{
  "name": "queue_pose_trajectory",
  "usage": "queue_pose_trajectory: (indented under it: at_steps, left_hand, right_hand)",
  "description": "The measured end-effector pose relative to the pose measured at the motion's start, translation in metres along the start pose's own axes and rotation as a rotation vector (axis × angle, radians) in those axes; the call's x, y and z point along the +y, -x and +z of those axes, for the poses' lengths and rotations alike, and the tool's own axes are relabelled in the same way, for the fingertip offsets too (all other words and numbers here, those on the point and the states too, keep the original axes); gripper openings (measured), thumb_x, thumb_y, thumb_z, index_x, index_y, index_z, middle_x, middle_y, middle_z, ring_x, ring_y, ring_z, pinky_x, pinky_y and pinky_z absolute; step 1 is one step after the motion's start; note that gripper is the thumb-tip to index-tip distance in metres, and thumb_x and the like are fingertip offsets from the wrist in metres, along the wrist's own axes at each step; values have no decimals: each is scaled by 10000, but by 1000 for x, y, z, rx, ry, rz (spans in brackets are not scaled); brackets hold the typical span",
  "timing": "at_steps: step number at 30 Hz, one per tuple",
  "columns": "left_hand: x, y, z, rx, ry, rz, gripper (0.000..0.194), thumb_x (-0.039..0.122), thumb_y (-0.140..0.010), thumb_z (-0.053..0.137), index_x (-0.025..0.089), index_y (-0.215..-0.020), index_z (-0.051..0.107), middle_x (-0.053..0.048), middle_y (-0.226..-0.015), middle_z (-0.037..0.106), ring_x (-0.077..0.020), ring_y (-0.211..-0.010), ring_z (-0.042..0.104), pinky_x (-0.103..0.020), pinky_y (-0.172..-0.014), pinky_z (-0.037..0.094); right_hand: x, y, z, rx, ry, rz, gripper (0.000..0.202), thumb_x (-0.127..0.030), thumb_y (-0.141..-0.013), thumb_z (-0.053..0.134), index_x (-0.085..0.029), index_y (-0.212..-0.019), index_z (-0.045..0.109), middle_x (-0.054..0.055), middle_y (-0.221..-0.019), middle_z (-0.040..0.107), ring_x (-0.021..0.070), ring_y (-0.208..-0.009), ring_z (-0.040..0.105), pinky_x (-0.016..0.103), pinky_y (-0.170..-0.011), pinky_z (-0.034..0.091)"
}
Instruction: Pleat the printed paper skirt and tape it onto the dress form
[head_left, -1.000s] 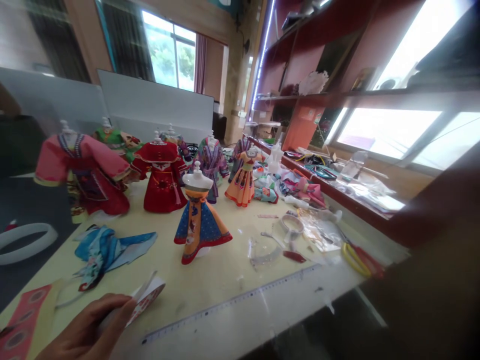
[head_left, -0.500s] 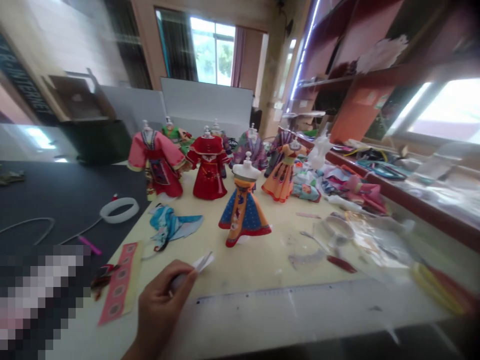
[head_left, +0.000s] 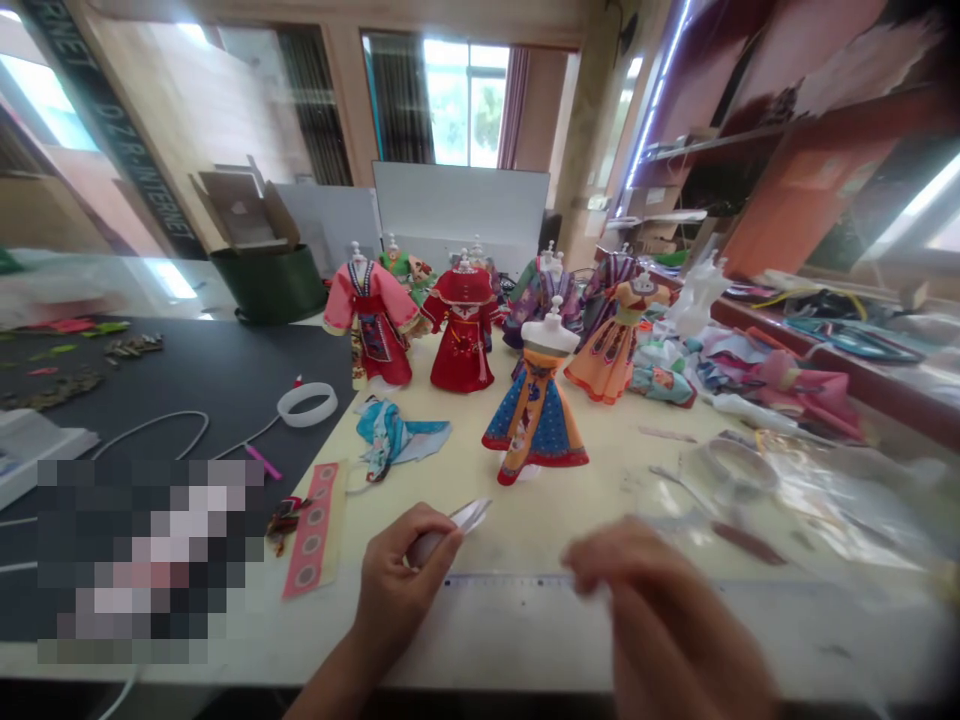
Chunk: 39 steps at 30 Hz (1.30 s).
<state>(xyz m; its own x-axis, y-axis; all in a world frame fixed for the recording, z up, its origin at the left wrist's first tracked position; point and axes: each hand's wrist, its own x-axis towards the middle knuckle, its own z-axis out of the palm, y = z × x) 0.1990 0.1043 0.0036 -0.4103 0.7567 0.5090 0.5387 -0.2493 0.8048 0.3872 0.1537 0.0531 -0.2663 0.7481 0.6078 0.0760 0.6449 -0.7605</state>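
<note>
White, thin piece (head_left: pixel 472 515), material unclear, sat pinched in the left hand's (head_left: pixel 405 572) grip above the tabletop (head_left: pixel 517 640), its narrow free end jutting out past the fingertips. Right hand (head_left: pixel 649 575) blurred, covering part of the ruler (head_left: pixel 504 580); could not tell whether its grip held anything. Beyond stood a blue-and-orange dress (head_left: pixel 551 415); crumpled blue cloth (head_left: pixel 388 430) and a pink strip (head_left: pixel 313 525) lay leftward.

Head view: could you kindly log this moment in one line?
left hand: pinching white piece; right hand: blurred, grip unclear, near ruler; blue-and-orange dress: on white bust
</note>
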Motion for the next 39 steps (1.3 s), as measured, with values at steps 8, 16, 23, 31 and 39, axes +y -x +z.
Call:
queue_pose_trajectory:
  at_steps: [8, 16, 23, 31, 39]
  left_hand:
    - [1, -1, 1, -7, -23, 30, 68, 175, -785, 605, 177, -717, 603, 7, -632, 604, -116, -575, 565, -210, -543, 437]
    - [2, -1, 1, -9, -44, 68, 67, 165, -784, 603, 178, -718, 603, 7, -638, 614, -113, -578, 571, -203, -548, 444]
    - [2, -1, 1, -19, -33, 49, 73, 166, -785, 604, 178, -713, 603, 7, -640, 612, -114, -587, 573, -206, -558, 444]
    - [2, -2, 1, -51, -24, 1, 83, 197, -794, 595, 176, -715, 610, -5, -645, 619, -125, -592, 581, -218, -563, 457]
    - [1, -1, 2, -23, -19, 35, 77, 160, -791, 589, 174, -715, 599, 3, -643, 604, -118, -589, 575, -214, -562, 449]
  right_hand:
    - [38, -17, 43, -60, 7, -47, 132, -147, -863, 528, -181, -909, 647, 68, -879, 593, 209, -818, 583, 355, -735, 501]
    - [38, -19, 46, -99, 54, -135, 118, -123, -848, 534, -173, -891, 633, 72, -869, 572, 212, -826, 568, 356, -745, 483]
    - [38, -21, 47, -119, 35, -131, 103, -121, -851, 527, -180, -796, 592, 51, -784, 549, 192, -735, 544, 325, -666, 471]
    - [41, -15, 48, -157, -47, 72, 175, -194, -870, 501, -190, -695, 498, 8, -696, 506, 168, -662, 500, 292, -623, 420]
    - [55, -17, 35, 6, -223, 278, 81, -273, -880, 548, -195, -864, 563, 19, -815, 601, 185, -796, 575, 314, -741, 461]
